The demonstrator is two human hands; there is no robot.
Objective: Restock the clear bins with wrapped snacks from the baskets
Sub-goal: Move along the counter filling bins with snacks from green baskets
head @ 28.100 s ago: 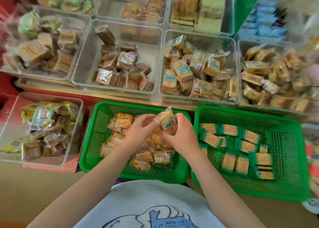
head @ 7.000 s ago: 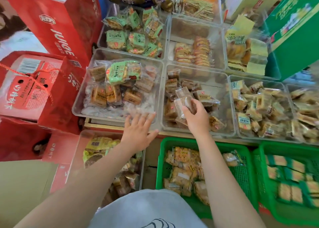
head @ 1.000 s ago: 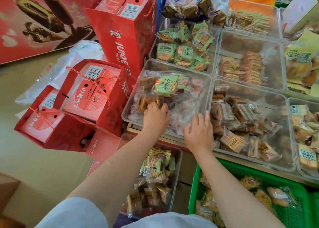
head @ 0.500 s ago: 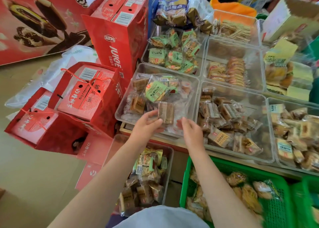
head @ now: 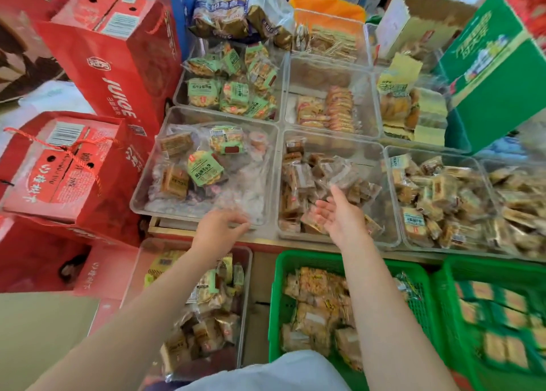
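My left hand (head: 217,231) hovers at the front rim of a clear bin (head: 141,206) that holds a few green and brown wrapped snacks (head: 204,169). Its fingers are loosely curled and I see nothing in them. My right hand (head: 339,214) is spread open, palm turned inward, above the front of the neighbouring clear bin (head: 394,213), which is full of brown wrapped snacks (head: 298,177). Below my arms stands a green basket (head: 276,302) with orange-brown snack packs (head: 313,287). A second green basket (head: 443,296) of green-wrapped snacks is at the lower right.
More clear bins of snacks fill the back row and the right side (head: 443,201). Another clear bin (head: 246,302) sits low under my left forearm. Red juice cartons (head: 112,65) crowd the left and a green carton (head: 496,74) stands at the back right.
Half a second ago my left hand held a brown snack over the left bin. Now both hands hold nothing, and my right hand has shifted right over the middle bin.
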